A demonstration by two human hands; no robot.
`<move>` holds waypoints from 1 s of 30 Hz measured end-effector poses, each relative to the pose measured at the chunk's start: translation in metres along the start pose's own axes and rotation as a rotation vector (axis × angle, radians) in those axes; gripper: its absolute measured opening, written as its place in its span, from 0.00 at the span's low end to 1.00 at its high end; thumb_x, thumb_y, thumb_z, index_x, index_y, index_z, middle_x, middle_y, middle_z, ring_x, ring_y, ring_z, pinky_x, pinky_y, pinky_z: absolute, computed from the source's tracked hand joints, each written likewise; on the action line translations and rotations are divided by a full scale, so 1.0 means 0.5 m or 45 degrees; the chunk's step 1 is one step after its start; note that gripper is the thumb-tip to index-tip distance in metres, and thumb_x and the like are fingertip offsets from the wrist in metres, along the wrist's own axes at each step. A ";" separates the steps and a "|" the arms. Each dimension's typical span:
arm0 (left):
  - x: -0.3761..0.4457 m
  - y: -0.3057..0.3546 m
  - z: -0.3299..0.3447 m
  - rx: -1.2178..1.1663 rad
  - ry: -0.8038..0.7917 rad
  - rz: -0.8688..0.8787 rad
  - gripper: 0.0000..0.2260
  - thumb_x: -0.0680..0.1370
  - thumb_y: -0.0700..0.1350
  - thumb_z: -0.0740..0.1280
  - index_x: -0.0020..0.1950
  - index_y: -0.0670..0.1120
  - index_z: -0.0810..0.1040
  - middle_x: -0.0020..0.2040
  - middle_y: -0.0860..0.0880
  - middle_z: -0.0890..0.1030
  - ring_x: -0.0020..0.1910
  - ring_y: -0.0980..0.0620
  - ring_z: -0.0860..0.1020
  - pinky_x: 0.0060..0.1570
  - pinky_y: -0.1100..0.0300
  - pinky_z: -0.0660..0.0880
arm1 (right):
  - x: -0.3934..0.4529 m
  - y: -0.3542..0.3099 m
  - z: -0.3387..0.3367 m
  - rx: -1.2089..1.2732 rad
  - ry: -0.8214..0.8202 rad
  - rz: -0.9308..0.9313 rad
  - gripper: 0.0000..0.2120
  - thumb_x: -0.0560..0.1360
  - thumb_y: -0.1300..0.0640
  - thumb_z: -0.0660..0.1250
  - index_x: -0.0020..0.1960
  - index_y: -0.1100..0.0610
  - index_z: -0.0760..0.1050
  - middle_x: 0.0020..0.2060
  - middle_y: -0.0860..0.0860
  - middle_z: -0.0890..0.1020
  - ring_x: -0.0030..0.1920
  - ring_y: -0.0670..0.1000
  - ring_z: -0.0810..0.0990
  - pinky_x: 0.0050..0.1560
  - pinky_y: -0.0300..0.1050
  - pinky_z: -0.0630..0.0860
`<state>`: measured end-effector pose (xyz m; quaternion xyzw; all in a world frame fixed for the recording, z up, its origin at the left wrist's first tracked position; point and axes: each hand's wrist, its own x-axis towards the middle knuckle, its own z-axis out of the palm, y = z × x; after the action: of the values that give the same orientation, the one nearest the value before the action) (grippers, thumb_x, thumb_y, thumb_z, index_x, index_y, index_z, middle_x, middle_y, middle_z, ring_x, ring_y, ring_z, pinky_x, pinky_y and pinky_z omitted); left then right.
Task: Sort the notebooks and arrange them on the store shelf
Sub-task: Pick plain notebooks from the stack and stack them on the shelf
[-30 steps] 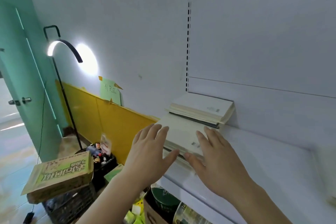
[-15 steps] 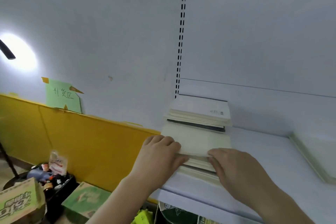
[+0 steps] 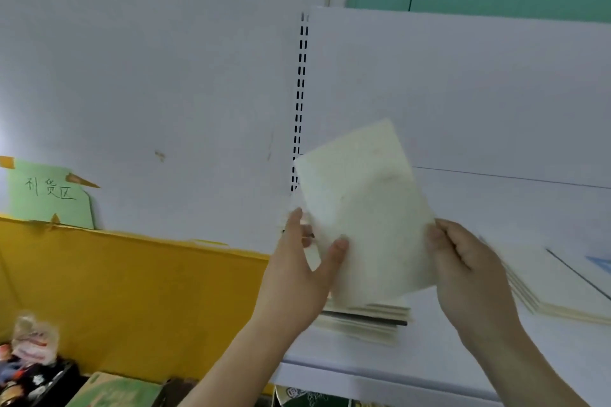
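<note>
A cream notebook (image 3: 363, 208) is held upright and tilted in front of the white shelf's back panel. My left hand (image 3: 301, 277) grips its lower left edge, thumb across the cover. My right hand (image 3: 463, 271) grips its right edge. Below it, a stack of cream notebooks (image 3: 367, 319) with one dark cover among them lies flat on the white shelf (image 3: 429, 363). A second, larger pile of cream notebooks (image 3: 568, 294) lies to the right on the same shelf.
A slotted upright (image 3: 301, 92) runs up the shelf's left edge. Left of the shelf stands a yellow board (image 3: 132, 291) with a green paper sign (image 3: 49, 195). Boxes and packets (image 3: 29, 367) sit on the floor below.
Both hands were pressing on the front pile on the shelf; now they have lifted one cream notebook up off it and hold it tilted upright. The camera has moved in closer.
</note>
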<state>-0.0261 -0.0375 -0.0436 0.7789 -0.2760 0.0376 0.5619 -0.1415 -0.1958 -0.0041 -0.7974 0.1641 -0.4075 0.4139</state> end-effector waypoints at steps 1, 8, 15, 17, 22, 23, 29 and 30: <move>0.004 0.002 0.004 -0.218 -0.095 -0.086 0.30 0.74 0.69 0.64 0.72 0.58 0.64 0.64 0.61 0.78 0.60 0.61 0.78 0.58 0.55 0.79 | -0.002 -0.003 0.008 0.085 -0.020 0.063 0.10 0.81 0.50 0.57 0.46 0.44 0.76 0.39 0.39 0.82 0.41 0.35 0.77 0.41 0.42 0.71; 0.009 0.006 -0.026 -0.489 0.173 -0.040 0.09 0.83 0.49 0.62 0.58 0.64 0.71 0.48 0.56 0.84 0.43 0.58 0.82 0.37 0.63 0.78 | -0.001 0.014 0.029 0.302 -0.335 0.185 0.14 0.82 0.48 0.54 0.52 0.40 0.80 0.48 0.36 0.83 0.49 0.37 0.80 0.55 0.43 0.75; 0.003 -0.019 -0.086 -0.440 0.358 -0.086 0.10 0.83 0.47 0.63 0.59 0.62 0.72 0.46 0.58 0.84 0.43 0.63 0.81 0.40 0.61 0.76 | 0.010 0.112 0.072 -0.913 -1.024 -0.434 0.24 0.78 0.36 0.53 0.69 0.46 0.67 0.69 0.39 0.66 0.67 0.40 0.64 0.68 0.37 0.62; -0.003 -0.024 -0.089 -0.420 0.342 -0.090 0.10 0.83 0.47 0.63 0.62 0.60 0.72 0.49 0.57 0.84 0.44 0.63 0.82 0.41 0.61 0.77 | 0.010 0.103 0.078 -1.026 -1.008 -0.509 0.23 0.78 0.34 0.52 0.61 0.48 0.72 0.58 0.40 0.71 0.58 0.43 0.70 0.58 0.34 0.64; -0.016 -0.030 -0.087 -0.352 0.326 -0.080 0.14 0.83 0.48 0.63 0.68 0.56 0.70 0.51 0.57 0.84 0.46 0.62 0.82 0.43 0.61 0.79 | 0.013 0.058 0.064 -1.041 -0.895 -0.443 0.13 0.81 0.46 0.53 0.43 0.49 0.69 0.36 0.44 0.74 0.37 0.45 0.73 0.37 0.39 0.69; -0.020 -0.031 -0.087 -0.340 0.329 -0.075 0.13 0.83 0.48 0.63 0.67 0.56 0.70 0.50 0.58 0.84 0.46 0.63 0.82 0.41 0.64 0.79 | 0.020 0.057 0.062 -1.083 -0.842 -0.447 0.12 0.81 0.48 0.51 0.46 0.48 0.70 0.37 0.46 0.76 0.38 0.47 0.75 0.39 0.42 0.72; -0.034 -0.026 -0.099 -0.279 0.357 -0.056 0.13 0.83 0.48 0.62 0.66 0.57 0.69 0.51 0.60 0.81 0.45 0.68 0.79 0.37 0.69 0.76 | 0.060 0.049 -0.002 -0.894 -0.262 -0.394 0.15 0.80 0.44 0.48 0.53 0.49 0.70 0.29 0.47 0.76 0.31 0.49 0.75 0.34 0.48 0.72; -0.035 -0.025 -0.098 -0.279 0.370 -0.060 0.12 0.83 0.47 0.62 0.66 0.58 0.69 0.51 0.60 0.81 0.45 0.68 0.79 0.36 0.69 0.75 | 0.060 0.042 -0.018 -0.803 -0.165 -0.395 0.14 0.80 0.45 0.51 0.52 0.51 0.72 0.28 0.47 0.76 0.29 0.47 0.74 0.31 0.47 0.71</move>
<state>-0.0224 0.0158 -0.0429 0.7056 -0.1761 0.1063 0.6781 -0.1286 -0.2313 -0.0023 -0.9255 0.1321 -0.3433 0.0903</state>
